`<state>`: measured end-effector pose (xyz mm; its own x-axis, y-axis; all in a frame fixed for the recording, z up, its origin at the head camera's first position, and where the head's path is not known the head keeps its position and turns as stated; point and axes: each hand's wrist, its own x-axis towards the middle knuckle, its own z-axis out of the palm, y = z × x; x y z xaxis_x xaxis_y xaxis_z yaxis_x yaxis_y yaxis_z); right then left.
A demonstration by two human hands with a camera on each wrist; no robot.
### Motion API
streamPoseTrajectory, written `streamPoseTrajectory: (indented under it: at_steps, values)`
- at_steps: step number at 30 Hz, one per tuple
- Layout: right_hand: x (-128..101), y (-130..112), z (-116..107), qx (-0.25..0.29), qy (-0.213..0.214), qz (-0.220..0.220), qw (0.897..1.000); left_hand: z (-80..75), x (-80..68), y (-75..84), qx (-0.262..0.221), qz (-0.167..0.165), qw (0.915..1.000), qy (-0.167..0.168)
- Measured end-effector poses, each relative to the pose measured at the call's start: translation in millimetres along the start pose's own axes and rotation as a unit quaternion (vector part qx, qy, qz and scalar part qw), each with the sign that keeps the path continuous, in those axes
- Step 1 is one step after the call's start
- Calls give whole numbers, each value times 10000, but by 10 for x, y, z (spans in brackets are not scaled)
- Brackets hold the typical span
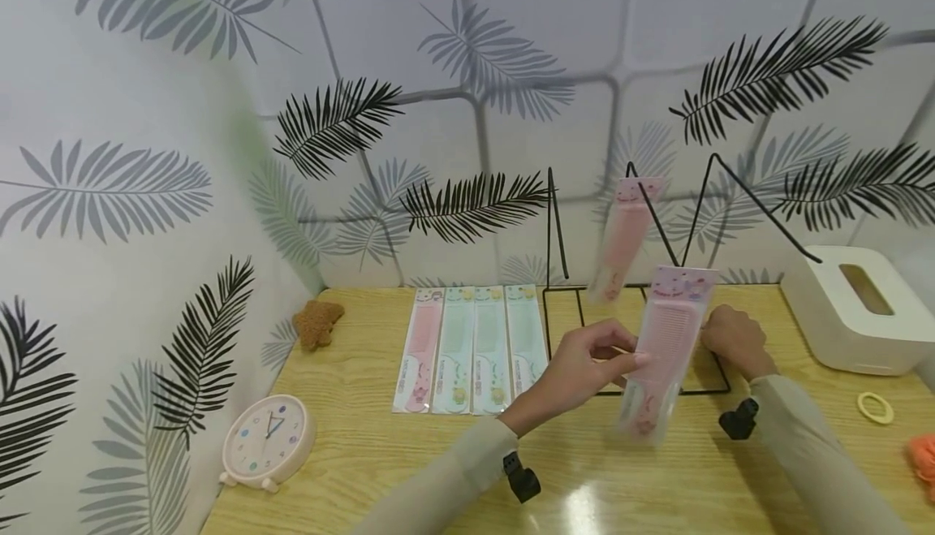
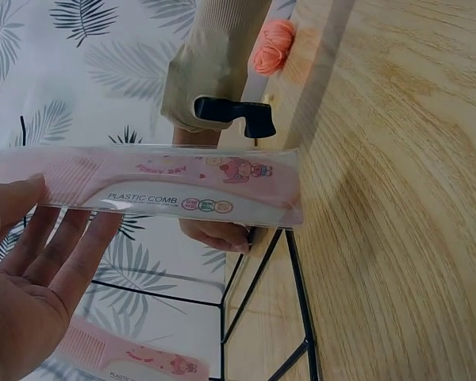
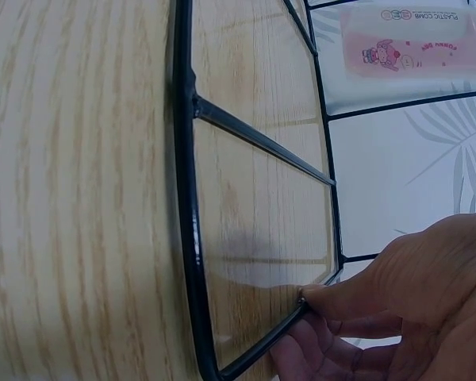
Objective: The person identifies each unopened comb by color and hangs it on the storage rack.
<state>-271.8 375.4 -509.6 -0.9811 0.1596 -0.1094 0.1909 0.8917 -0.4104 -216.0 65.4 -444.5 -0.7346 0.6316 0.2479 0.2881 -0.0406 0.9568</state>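
Note:
My left hand [image 1: 621,360] pinches a pink plastic comb in clear packaging [image 1: 661,348] by its long edge and holds it nearly upright above the table, in front of a black wire rack [image 1: 558,235]. In the left wrist view the comb package [image 2: 166,186] lies across my fingers [image 2: 55,254]. A second pink comb [image 1: 624,239] hangs on the rack. My right hand [image 1: 719,344] grips the rack's base wire [image 3: 186,198] at its near right corner, fingertips [image 3: 317,298] on the wire. A pink comb [image 1: 420,348] and three green ones [image 1: 475,348] lie in a row on the table.
A white tissue box [image 1: 862,308] stands at the right. A yellow hair ring [image 1: 875,407] and an orange scrunchie [image 1: 924,454] lie near the right edge. A small pink clock [image 1: 266,442] and a brown star-shaped thing [image 1: 317,324] sit at the left. Leaf-patterned walls close the back and left.

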Motion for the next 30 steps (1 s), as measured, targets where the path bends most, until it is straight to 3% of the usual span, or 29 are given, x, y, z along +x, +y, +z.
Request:
streamPoseTrajectory:
  at_steps: [8,17,24,30]
  values:
    - [-9,-21,13,23,21,-30,10000,5,57,-40,5,140,9997,192]
    - [-8,-31,21,13,32,-14,10000,2,107,-62,-69,57,9994,340]
    - [-23,-32,17,149,20,-60,9999,-39,292,-151,-95,14,9978,655]
    - [4,-17,50,120,35,-46,9999,-89,488,-244,84,140,9935,1123]
